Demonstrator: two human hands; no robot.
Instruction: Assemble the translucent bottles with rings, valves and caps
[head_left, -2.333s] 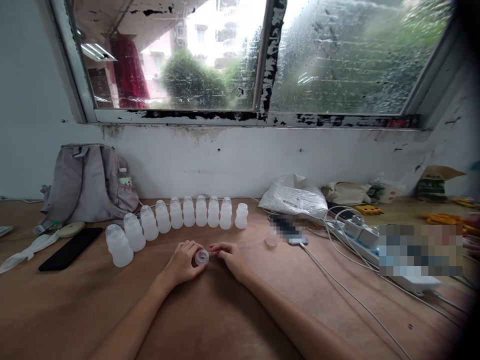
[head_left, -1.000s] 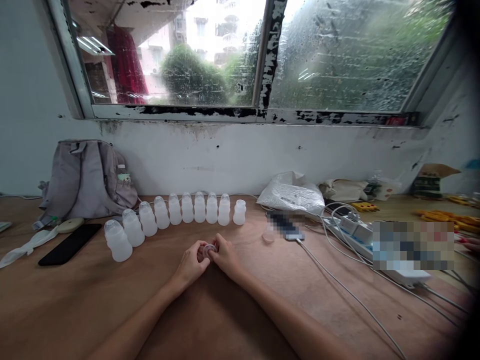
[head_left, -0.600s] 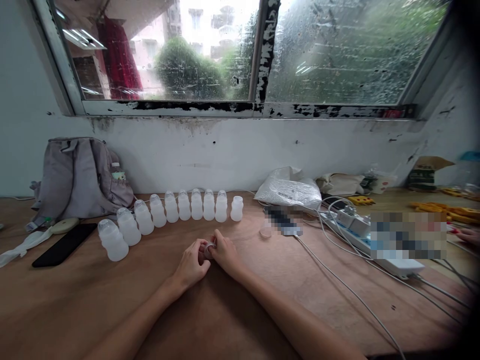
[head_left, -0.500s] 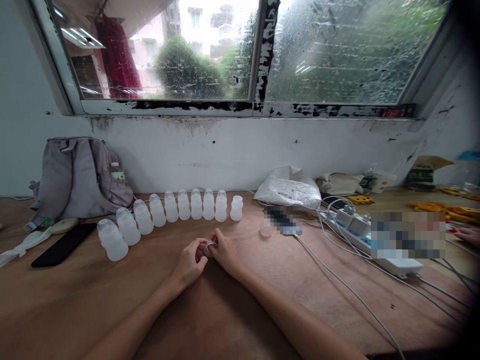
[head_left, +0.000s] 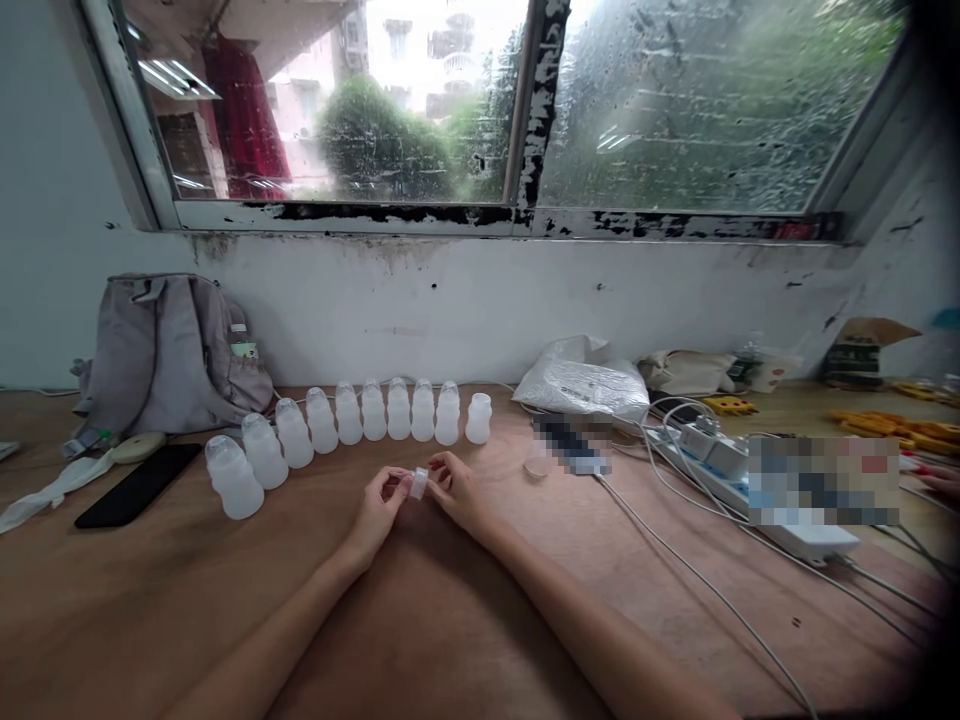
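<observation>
Between my two hands, just above the wooden table, is a small translucent bottle collar (head_left: 418,484), its ribbed side toward me. My left hand (head_left: 384,505) pinches it from the left with thumb and fingers. From the right, the fingers of my right hand (head_left: 455,492) close on its other edge; their tips are partly hidden. Beyond my hands, several frosted baby bottles (head_left: 349,415) with clear domed caps stand upright in a curved row. At the row's right end stands an uncapped bottle (head_left: 478,418). A clear domed cap (head_left: 537,462) lies to my right.
A black phone (head_left: 139,487) and a grey backpack (head_left: 161,350) are on the left. At the right are a silvery bag (head_left: 581,378), a white power strip (head_left: 810,535) and a charging cable (head_left: 675,590). Another person's hand (head_left: 941,475) shows at the right edge.
The collar has turned in my fingers, from its round opening showing to its side showing. My fingertips have shifted around it. The whole view has moved slightly.
</observation>
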